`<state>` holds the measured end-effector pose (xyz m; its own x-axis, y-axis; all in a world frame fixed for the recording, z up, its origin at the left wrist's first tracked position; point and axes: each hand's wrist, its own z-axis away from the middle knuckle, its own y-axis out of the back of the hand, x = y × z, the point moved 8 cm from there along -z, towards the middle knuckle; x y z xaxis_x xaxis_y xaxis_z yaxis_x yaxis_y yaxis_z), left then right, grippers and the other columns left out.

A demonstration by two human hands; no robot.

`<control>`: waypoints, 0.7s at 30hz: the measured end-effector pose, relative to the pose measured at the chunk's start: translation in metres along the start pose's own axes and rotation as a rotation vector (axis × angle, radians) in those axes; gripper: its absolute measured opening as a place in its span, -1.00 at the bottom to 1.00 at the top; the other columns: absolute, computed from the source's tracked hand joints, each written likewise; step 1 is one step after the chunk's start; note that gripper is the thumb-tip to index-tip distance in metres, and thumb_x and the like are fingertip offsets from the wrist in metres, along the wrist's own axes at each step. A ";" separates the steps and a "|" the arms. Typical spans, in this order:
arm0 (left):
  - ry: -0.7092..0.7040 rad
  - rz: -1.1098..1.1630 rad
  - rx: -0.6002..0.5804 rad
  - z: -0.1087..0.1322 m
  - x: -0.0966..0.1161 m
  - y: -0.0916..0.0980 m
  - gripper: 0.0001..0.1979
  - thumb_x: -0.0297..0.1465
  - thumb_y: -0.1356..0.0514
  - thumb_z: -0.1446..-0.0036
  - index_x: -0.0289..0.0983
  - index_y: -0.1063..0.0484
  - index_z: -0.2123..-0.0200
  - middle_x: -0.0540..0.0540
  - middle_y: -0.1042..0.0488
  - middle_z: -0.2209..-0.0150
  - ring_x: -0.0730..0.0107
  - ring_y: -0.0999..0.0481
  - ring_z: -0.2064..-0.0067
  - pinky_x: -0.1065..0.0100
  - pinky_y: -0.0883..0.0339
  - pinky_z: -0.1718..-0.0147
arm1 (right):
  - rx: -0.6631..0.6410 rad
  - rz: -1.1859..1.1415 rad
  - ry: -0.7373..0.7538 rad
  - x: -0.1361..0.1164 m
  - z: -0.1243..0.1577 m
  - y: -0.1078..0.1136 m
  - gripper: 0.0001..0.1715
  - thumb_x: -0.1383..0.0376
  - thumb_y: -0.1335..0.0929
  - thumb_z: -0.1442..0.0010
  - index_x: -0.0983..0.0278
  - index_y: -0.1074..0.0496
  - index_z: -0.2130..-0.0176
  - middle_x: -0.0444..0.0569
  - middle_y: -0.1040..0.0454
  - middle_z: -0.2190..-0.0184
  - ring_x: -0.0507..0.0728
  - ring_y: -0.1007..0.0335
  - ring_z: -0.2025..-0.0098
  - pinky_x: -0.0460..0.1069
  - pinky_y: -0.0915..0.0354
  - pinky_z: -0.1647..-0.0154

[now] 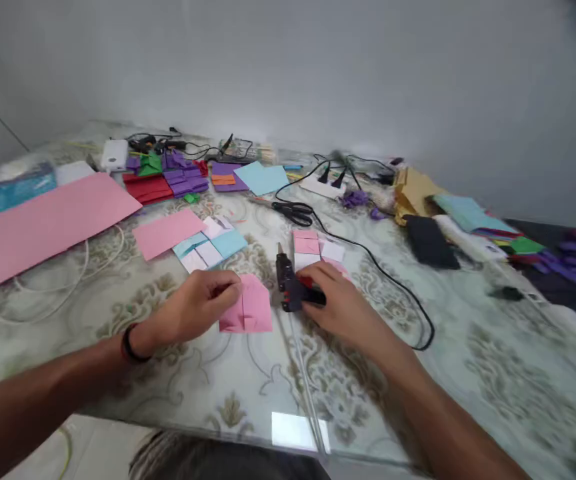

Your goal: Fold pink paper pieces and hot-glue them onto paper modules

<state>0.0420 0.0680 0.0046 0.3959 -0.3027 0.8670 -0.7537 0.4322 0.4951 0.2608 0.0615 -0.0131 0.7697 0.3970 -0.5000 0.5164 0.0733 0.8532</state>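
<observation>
My left hand (203,303) is closed, its thumb and fingertips pinching the left edge of a folded pink paper (255,307) with a crease down its middle. In my right hand (341,300) is a black hot glue gun (293,291), nozzle turned away from me, just right of that paper. A long clear glue stick (304,373) runs from the gun's back end toward the table's front edge. Behind the gun lies a folded pink and white paper piece (307,245). Beyond my left hand rests a folded blue and white paper piece (213,248), partly beside a pink sheet (168,232).
Scissors (293,212) lie in the middle, near the gun's black cord (378,261). A large pink sheet (48,223) covers a white cable at left. Purple and red folded papers (153,189), a white power strip (323,187) and a black phone-like object (431,243) stand farther back.
</observation>
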 end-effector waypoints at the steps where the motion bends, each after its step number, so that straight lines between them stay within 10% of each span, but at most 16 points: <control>1: 0.007 0.003 -0.008 0.000 0.001 -0.002 -0.69 -0.43 -0.02 -0.30 -0.23 -0.07 0.52 0.11 -0.08 0.53 0.51 -0.10 0.46 0.36 0.03 0.48 | 0.022 0.003 0.021 -0.005 0.000 0.006 -0.59 0.45 -0.41 -0.16 0.34 -0.47 -0.03 0.23 -0.48 -0.02 0.38 -0.39 -0.11 0.33 -0.37 -0.18; 4: 0.017 0.017 -0.019 0.000 0.004 -0.005 -0.68 -0.44 -0.03 -0.29 -0.23 -0.07 0.53 0.11 -0.10 0.53 0.51 -0.11 0.47 0.36 0.03 0.48 | 0.028 -0.095 0.027 -0.022 0.003 0.018 -0.64 0.32 -0.38 -0.30 0.25 -0.46 -0.09 0.19 -0.45 -0.10 0.36 -0.36 -0.20 0.32 -0.32 -0.24; 11: 0.005 0.051 0.026 0.001 0.006 -0.005 -0.69 -0.41 -0.04 -0.31 -0.24 -0.13 0.52 0.11 -0.13 0.53 0.50 -0.13 0.45 0.37 0.00 0.47 | -0.122 -0.750 -0.173 -0.071 0.008 -0.002 -0.67 0.12 -0.39 -0.40 0.17 -0.41 -0.09 -0.14 -0.49 0.31 0.06 -0.48 0.29 -0.01 -0.44 0.20; 17: 0.022 0.143 -0.029 0.001 0.004 -0.008 -0.70 -0.40 -0.08 -0.36 -0.28 -0.29 0.48 0.09 -0.23 0.51 0.51 -0.19 0.45 0.40 -0.06 0.46 | -0.048 -1.177 -0.236 -0.067 0.007 -0.026 -0.67 0.16 -0.47 -0.33 0.20 -0.42 -0.02 -0.27 -0.38 0.43 -0.02 -0.48 0.45 -0.05 -0.49 0.33; 21: 0.021 0.470 -0.091 0.002 0.005 -0.014 -0.84 -0.33 -0.18 -0.37 -0.28 -0.52 0.11 0.04 -0.45 0.40 0.50 -0.33 0.42 0.45 -0.20 0.44 | -0.016 -1.283 -0.248 -0.062 0.011 -0.031 -0.69 0.20 -0.48 -0.33 0.19 -0.44 -0.03 -0.28 -0.44 0.42 -0.02 -0.54 0.48 -0.07 -0.52 0.37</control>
<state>0.0534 0.0582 0.0016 0.0348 -0.0399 0.9986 -0.8049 0.5911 0.0517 0.2015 0.0248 -0.0100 -0.2158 -0.1412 -0.9662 0.9265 0.2828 -0.2482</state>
